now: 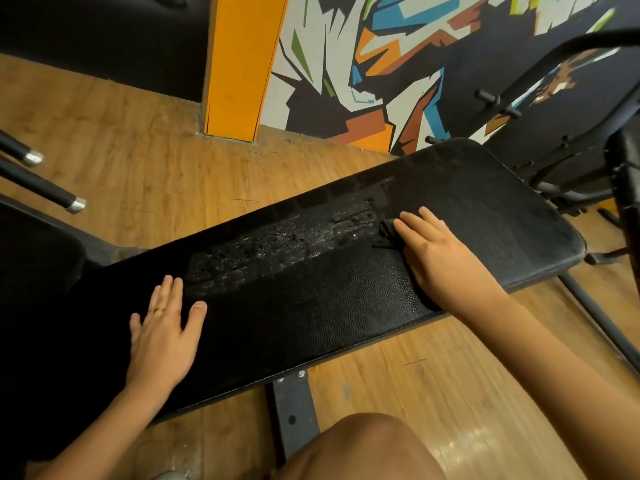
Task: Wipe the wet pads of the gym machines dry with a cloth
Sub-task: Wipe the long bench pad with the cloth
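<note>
Head view, looking down on a black, leather-grained bench pad (pixel 329 306) set diagonally from lower left to upper right above a wooden floor (pixel 121 150). Along the far half of the pad, a glistening wet patch (pixel 277 244) of droplets and film, reaching from just beyond the left fingertips as far as the cloth; near half matte, with the grain plainly visible. Dark cloth (pixel 386 233) on the pad at the right end of the wet patch, mostly covered by the right hand (pixel 440 254), only a crumpled edge showing just beyond the fingertips. Right fingers straight and close together, laid flat and pressing on the cloth, not curled round it. Left hand (pixel 162 327) flat on the pad toward its lower-left end, well apart from the cloth, fingers straight and slightly spread, thumb out to the side, holding nothing; gold ring (pixel 159 310) on one finger. Beneath the near edge of the pad, a grey steel bracket (pixel 294 403) with bolt holes. Bare knee (pixel 363 448) at the bottom edge. Behind the pad, an orange pillar (pixel 242 64) and a wall mural (pixel 398 64) of angular coloured shapes. At left, two black bars (pixel 45 188) with chrome caps; at right, a black tubular machine frame (pixel 554 81).
</note>
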Demonstrator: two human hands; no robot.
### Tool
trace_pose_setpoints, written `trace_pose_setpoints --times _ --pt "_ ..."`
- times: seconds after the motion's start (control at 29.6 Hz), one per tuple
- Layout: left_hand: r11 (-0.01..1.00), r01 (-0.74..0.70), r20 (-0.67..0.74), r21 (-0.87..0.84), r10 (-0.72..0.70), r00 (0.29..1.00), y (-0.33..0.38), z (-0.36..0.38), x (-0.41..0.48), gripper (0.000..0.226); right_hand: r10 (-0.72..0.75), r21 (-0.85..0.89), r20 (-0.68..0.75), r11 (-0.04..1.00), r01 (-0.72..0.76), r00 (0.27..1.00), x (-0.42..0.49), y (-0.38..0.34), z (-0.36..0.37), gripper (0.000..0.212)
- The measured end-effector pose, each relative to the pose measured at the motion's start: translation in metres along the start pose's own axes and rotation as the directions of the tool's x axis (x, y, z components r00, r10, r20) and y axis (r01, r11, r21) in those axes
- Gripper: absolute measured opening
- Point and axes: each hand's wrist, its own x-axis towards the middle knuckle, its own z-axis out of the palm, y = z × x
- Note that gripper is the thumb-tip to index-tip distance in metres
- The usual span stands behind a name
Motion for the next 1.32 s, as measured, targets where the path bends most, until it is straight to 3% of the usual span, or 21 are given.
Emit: trace_pose_setpoints --times 0.24,0.44,0.64,0.78,1.01,1.18,1.32 --pt "1.0 -0.012 -0.01 -0.01 0.012 1.0 0.003 -0.001 0.0 0.071 0.055 0.017 0.019 0.998 -0.056 0.998 0.064 0.008 0.006 0.049" --pt "1.0 -0.001 -0.003 -0.019 0.001 1.0 0.002 -0.001 0.0 0.07 0.061 -0.028 -0.001 0.998 -0.061 0.998 0.138 0.012 0.012 0.028" --pt "1.0 0.002 -0.003 -0.018 -0.002 1.0 0.002 -0.002 0.0 0.069 0.06 -0.001 0.023 0.998 -0.06 0.998 0.068 0.006 -0.001 0.047" --pt "1.0 0.005 -0.018 -0.014 -0.005 1.0 0.002 0.0 0.0 0.069 0.055 0.013 -0.04 0.998 -0.055 0.998 0.009 -0.002 -0.001 0.047" --pt "1.0 -0.001 -0.015 -0.008 0.001 1.0 -0.001 0.002 0.001 0.067 0.074 -0.001 -0.035 0.997 -0.074 0.997 0.078 0.003 0.008 0.041" --pt "1.0 0.01 -0.017 0.001 -0.01 1.0 0.0 0.001 0.002 0.066 0.118 0.0 -0.021 0.993 -0.118 0.993 0.121 0.001 0.007 0.026" --pt "1.0 0.004 -0.012 -0.001 -0.004 1.0 0.002 0.0 0.001 0.066 0.099 0.012 -0.037 0.995 -0.099 0.994 0.086 -0.005 0.003 0.04"
